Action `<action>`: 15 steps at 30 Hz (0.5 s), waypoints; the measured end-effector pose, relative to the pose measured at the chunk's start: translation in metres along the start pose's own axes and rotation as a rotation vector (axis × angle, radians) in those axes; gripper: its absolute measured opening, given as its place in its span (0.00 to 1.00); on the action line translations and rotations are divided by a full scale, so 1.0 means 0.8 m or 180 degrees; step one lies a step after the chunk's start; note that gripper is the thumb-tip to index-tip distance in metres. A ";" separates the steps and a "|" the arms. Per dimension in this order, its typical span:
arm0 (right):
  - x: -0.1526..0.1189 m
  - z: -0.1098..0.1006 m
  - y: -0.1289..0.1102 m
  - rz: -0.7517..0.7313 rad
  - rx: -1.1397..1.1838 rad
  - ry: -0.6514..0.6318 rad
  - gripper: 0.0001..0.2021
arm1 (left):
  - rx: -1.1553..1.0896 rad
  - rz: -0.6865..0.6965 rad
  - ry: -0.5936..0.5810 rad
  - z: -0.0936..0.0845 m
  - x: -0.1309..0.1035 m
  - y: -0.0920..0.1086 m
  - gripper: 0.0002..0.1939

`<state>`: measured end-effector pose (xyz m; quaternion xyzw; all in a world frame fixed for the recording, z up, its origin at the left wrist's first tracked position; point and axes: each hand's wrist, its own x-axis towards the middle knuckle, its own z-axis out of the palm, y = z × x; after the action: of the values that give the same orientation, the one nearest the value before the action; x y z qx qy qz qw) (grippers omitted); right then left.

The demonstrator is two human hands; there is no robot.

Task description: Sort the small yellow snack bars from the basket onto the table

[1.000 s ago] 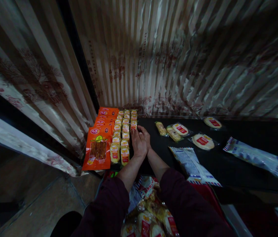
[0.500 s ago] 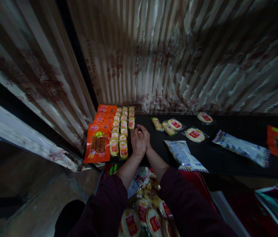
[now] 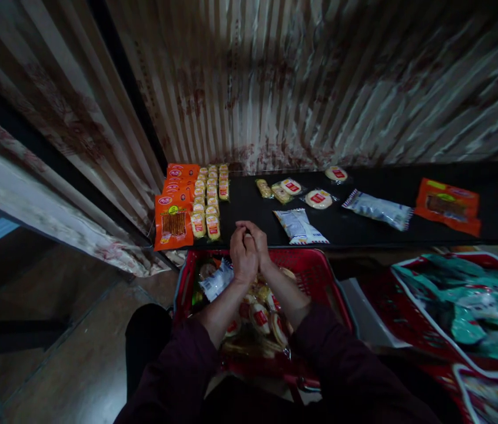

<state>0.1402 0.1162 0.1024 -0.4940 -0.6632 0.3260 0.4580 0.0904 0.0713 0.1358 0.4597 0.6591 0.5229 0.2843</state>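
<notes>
My left hand (image 3: 243,256) and my right hand (image 3: 258,240) are pressed together over the front edge of the black shelf, fingers curled. Whether anything is between them is hidden. Beneath my forearms stands a red basket (image 3: 319,288) with round packaged cakes (image 3: 258,318) and a blue-white packet (image 3: 217,279) in it. Left of my hands, small yellow-wrapped cakes (image 3: 212,225) lie in rows on the shelf, beside overlapping orange snack bags (image 3: 173,221). Right of them is a blue-white bag (image 3: 299,226).
Farther right on the black shelf (image 3: 364,235) lie round cakes (image 3: 318,199), a long blue-white bag (image 3: 377,209) and an orange bag (image 3: 447,206). A basket of teal packets (image 3: 474,312) stands at the right. Striped curtain (image 3: 249,88) hangs behind, with a dark post (image 3: 128,88) at left.
The view has shifted so that more of the red basket and the teal packets shows. My joined hands have drawn back from the yellow-wrapped cakes toward the shelf's front edge, above the basket.
</notes>
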 end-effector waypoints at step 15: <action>-0.122 -0.013 0.016 0.0382 -0.0299 -0.0328 0.17 | 0.0014 -0.0730 -0.0369 -0.001 -0.121 -0.081 0.17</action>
<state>0.1637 0.0268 0.0668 -0.5364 -0.6697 0.3464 0.3792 0.1100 -0.0181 0.0638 0.4114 0.6910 0.4580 0.3789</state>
